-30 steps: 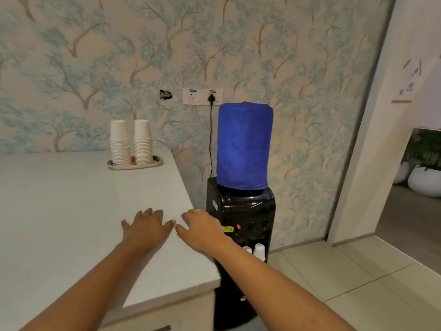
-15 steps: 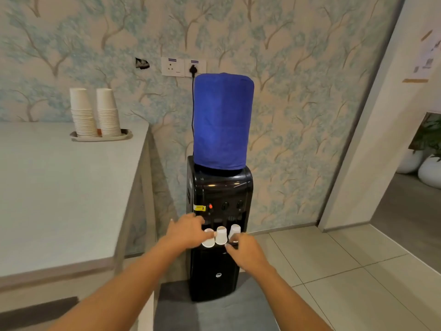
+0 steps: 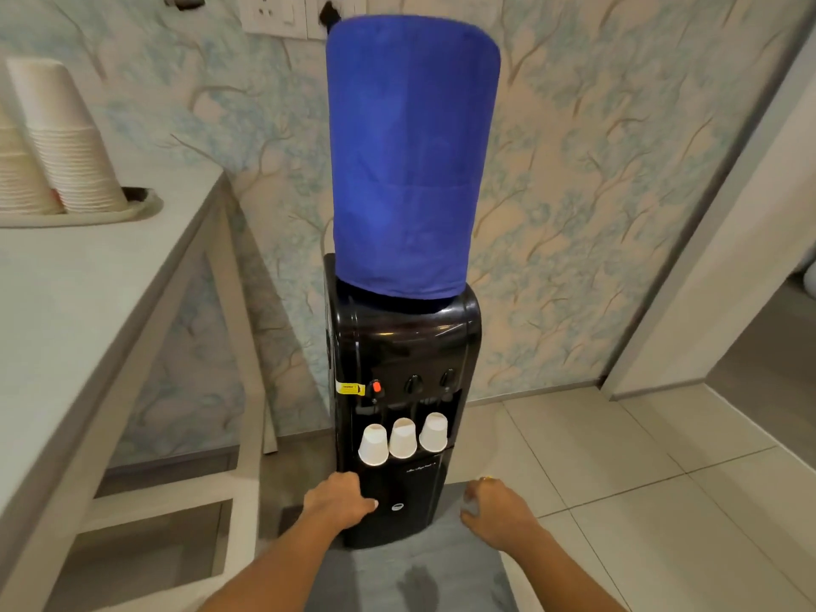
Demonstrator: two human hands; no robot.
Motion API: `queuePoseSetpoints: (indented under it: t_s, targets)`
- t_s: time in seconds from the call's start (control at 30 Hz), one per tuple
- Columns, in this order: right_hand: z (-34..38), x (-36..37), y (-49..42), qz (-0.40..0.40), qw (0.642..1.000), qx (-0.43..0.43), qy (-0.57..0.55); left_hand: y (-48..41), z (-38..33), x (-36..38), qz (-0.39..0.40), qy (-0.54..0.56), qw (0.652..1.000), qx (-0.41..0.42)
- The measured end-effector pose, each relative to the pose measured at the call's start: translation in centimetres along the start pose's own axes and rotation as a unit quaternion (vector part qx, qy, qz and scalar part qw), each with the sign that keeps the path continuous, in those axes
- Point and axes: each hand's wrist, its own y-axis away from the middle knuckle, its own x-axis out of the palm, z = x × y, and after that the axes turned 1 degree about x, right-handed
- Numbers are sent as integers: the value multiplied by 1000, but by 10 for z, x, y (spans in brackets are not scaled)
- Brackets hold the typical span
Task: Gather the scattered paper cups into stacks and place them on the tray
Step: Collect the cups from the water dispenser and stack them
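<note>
dropped below the three cups (image 3: 402, 443) on the dispenser (image 3: 397, 346), none taken, so these still need stacking. left hand (image 3: 340, 501) loosely curled, empty; right hand (image 3: 496, 512) too blurred to tell.

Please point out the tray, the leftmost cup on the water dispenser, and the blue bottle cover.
tray (image 3: 141, 209), head view, on its right rim.
leftmost cup (image 3: 373, 448), head view, on its side wall.
blue bottle cover (image 3: 410, 161), head view, on the middle of its front.

Soft, even indoor light, slight motion blur, wide-angle bending toward the edges.
</note>
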Motion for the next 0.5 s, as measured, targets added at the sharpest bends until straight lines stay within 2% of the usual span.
queuePoseSetpoints:
  t_s: [0.23, 0.5]
  targets:
    - [5, -2, -112, 35, 999, -5, 20, -92, -7, -1, -4, 4, 1000, 20]
    - [-7, 8, -197, 54, 998, -5, 13, -165, -11, 16, -19, -13, 999, 46]
